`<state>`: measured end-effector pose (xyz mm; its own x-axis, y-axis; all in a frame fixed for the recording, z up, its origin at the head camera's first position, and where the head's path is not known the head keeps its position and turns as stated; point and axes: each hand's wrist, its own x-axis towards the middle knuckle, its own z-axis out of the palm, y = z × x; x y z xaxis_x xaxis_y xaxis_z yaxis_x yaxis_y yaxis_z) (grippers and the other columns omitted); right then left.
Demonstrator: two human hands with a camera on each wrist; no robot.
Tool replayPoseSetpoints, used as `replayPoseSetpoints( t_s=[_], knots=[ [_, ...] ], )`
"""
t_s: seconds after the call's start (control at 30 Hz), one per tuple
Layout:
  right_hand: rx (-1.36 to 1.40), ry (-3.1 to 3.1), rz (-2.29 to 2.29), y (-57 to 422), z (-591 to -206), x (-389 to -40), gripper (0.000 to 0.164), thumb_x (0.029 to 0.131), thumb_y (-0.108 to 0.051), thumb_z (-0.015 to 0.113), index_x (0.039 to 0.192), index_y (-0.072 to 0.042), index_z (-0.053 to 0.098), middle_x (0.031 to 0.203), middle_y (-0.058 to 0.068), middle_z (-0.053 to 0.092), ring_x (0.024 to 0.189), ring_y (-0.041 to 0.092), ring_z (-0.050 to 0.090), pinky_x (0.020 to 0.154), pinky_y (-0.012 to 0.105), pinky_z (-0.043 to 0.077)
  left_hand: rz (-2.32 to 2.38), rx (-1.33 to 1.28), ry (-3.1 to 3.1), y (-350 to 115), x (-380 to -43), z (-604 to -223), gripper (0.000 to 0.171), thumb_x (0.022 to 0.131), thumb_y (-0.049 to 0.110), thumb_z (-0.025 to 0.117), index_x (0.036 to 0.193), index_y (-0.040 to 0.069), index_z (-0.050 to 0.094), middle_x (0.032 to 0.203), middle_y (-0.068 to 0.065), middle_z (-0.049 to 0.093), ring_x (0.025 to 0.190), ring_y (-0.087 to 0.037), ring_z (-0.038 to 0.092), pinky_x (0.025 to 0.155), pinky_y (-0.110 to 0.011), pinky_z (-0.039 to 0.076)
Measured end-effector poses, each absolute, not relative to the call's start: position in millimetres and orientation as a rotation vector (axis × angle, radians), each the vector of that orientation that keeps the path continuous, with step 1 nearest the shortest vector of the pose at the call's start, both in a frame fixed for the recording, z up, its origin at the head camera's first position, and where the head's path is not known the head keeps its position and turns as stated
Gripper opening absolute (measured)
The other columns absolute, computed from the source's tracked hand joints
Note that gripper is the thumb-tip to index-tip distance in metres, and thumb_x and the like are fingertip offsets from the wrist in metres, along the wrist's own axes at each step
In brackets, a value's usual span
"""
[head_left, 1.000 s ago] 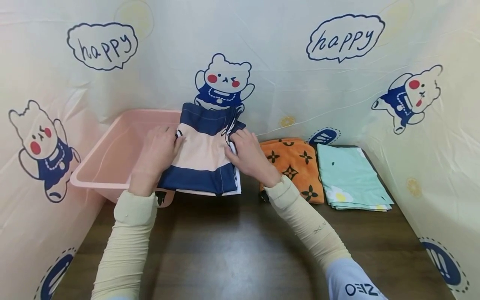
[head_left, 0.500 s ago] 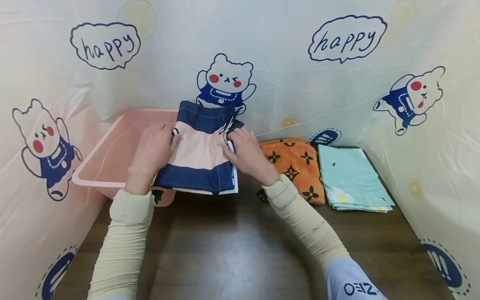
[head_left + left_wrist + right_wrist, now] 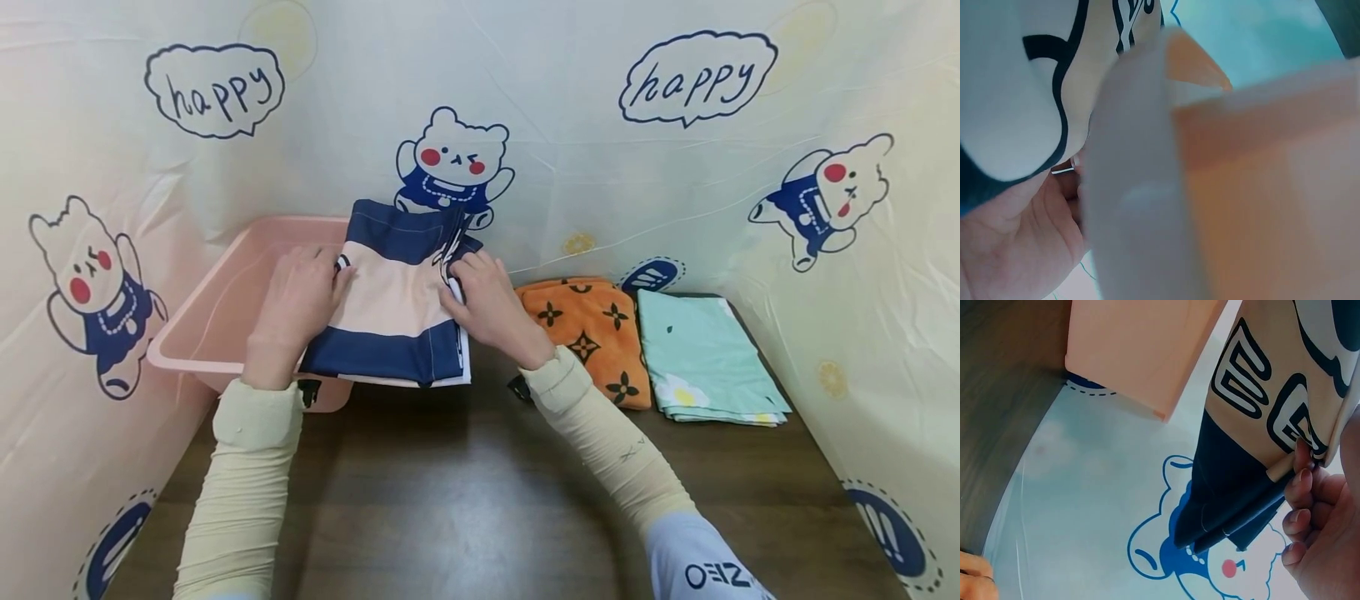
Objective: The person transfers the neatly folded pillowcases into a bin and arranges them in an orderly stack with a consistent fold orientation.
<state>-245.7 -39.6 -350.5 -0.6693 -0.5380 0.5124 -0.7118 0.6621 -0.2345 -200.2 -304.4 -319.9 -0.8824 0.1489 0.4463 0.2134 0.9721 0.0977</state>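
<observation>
A folded cloth (image 3: 393, 287) with navy bands and a pale pink middle is raised above the table. My left hand (image 3: 292, 304) grips its left edge, over the pink basin (image 3: 202, 365). On the opposite edge my right hand (image 3: 487, 304) pinches the layers between thumb and fingers. In the right wrist view, the cloth's other face (image 3: 1241, 425) carries outlined lettering, and its folded layers hang by the curled fingers (image 3: 1300, 515). The basin wall (image 3: 1141, 187) hides part of my left hand (image 3: 1022, 244) in the left wrist view.
An orange folded towel (image 3: 581, 333) with dark flower motifs lies on the right of the dark wooden table (image 3: 420, 500). Beside it is a mint green folded cloth (image 3: 705, 350) with a daisy print. A printed curtain (image 3: 555, 175) closes off the back and sides.
Both hands have shifted a little to the left with the folded cloth, bringing it further over the basin. The orange towel and the mint cloth stay where they were.
</observation>
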Motion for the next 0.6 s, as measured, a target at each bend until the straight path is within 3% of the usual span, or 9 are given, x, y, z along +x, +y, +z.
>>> replayPoseSetpoints(
  t_s=[0.6],
  knots=[
    [1.005, -2.476, 0.585, -51.6, -347.3, -247.4, 0.028, 0.104, -0.036, 0.054, 0.093, -0.012, 0.062, 0.086, 0.001, 0.055, 0.084, 0.021, 0.046, 0.073, 0.035, 0.033, -0.229, -0.210, -2.696, -317.6, -198.4, -319.5, 0.032, 0.103, 0.019, 0.059, 0.109, -0.013, 0.060, 0.102, -0.032, 0.061, 0.096, -0.047, 0.055, 0.094, -0.058, 0.043]
  ],
)
